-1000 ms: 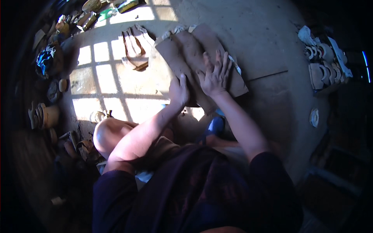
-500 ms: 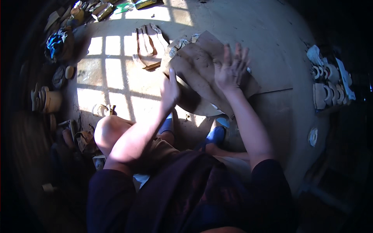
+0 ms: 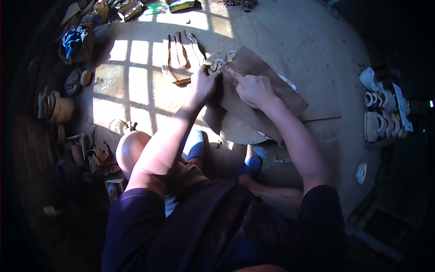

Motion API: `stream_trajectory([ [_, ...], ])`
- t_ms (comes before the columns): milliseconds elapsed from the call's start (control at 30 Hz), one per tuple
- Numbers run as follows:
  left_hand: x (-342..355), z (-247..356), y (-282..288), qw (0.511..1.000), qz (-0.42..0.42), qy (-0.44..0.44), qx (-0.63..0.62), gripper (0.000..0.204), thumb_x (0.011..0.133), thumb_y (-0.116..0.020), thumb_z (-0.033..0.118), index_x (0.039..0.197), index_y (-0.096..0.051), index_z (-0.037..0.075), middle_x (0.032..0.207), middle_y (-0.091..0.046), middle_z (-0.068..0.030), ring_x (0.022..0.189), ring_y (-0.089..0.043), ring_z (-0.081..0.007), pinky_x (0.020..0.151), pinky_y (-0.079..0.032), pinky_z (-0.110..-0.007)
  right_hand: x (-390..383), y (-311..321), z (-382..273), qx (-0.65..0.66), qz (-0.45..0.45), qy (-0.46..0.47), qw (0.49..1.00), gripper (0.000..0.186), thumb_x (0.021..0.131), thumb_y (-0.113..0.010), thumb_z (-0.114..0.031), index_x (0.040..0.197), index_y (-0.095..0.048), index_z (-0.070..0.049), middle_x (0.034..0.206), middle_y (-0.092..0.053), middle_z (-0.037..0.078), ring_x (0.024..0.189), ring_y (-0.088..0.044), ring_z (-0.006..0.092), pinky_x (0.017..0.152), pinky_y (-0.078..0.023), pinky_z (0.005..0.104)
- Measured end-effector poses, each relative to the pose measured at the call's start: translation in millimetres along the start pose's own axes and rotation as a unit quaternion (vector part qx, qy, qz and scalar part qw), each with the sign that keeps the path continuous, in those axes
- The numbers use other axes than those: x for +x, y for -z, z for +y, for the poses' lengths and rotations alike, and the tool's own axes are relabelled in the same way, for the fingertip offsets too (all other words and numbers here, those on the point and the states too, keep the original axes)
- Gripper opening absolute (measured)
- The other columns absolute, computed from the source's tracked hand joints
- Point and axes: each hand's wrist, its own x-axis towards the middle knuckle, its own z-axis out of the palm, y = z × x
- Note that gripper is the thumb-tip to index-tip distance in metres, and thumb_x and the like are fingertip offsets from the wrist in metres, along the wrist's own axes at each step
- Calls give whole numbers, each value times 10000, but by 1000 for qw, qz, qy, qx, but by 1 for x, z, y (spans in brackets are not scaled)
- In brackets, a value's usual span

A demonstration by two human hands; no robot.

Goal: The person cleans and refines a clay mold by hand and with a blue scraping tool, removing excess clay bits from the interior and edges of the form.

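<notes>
A thin brown sheet point(image 3: 262, 84) with an angular outline lies in front of me; I cannot tell its material. Under its near edge shows a paler, rounded sheet point(image 3: 239, 129). Crumpled whitish scraps point(image 3: 216, 64) lie along the far left edge. My left hand point(image 3: 205, 86) is closed at that left edge, thumb on top and fingers partly hidden. Over the brown sheet rests my right hand point(image 3: 254, 90), its index finger stretched toward the left hand and its other fingers partly hidden. Just beyond my left hand, a tray-like brown piece with raised ridges point(image 3: 181, 56) lies on the floor.
Stacked curved pieces point(image 3: 383, 120) and a pale ring point(image 3: 361, 172) are at the right. To the left are a beige pot-like container point(image 3: 62, 109), a container with blue cloth point(image 3: 74, 45) and a small rounded block point(image 3: 86, 77). Boxes point(image 3: 130, 11) lie far left. My blue shoes point(image 3: 194, 144) are close by.
My left hand has moved forward and right to the sheet's far left edge. My right hand has moved left, from spread fingers to a pointed index finger. The brown sheet lies flatter.
</notes>
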Motion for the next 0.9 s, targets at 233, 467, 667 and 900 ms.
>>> stream_trajectory([
  [233, -6, -2, -2, 997, 19, -47, -50, 360, 916, -762, 138, 1177, -646, -81, 1004, -735, -193, 917, -703, -259, 839, -556, -396, 17, 20, -13, -95, -85, 22, 992, 761, 925, -547, -191, 1654, -358, -301, 995, -779, 140, 864, -774, 300, 778, -617, 461],
  [467, -18, -8, -4, 996, 46, -69, 9, 437, 948, -726, 222, 1257, -603, -62, 1129, -674, -314, 1078, -645, -491, 955, -501, -533, 27, 39, -16, -24, -122, 51, 991, 815, 874, -594, -180, 1645, -371, -319, 1088, -765, 176, 977, -763, 321, 837, -615, 464],
  [667, -22, -38, 0, 993, 94, -76, 10, 398, 948, -745, 289, 1102, -652, -66, 999, -714, -291, 910, -694, -445, 811, -521, -502, 38, 57, -29, 89, -155, 54, 982, 794, 850, -623, -167, 1613, -446, -292, 1060, -746, 172, 933, -752, 300, 801, -605, 447],
  [900, 14, -38, 24, 979, -42, -165, 108, 638, 892, -798, 496, 1148, -685, -78, 1006, -734, -288, 982, -721, -434, 876, -568, -492, -5, 53, 3, 583, -59, -43, 809, 683, 886, -644, -80, 1557, -518, -65, 637, -482, -62, 522, -466, 41, 528, -422, 244],
])
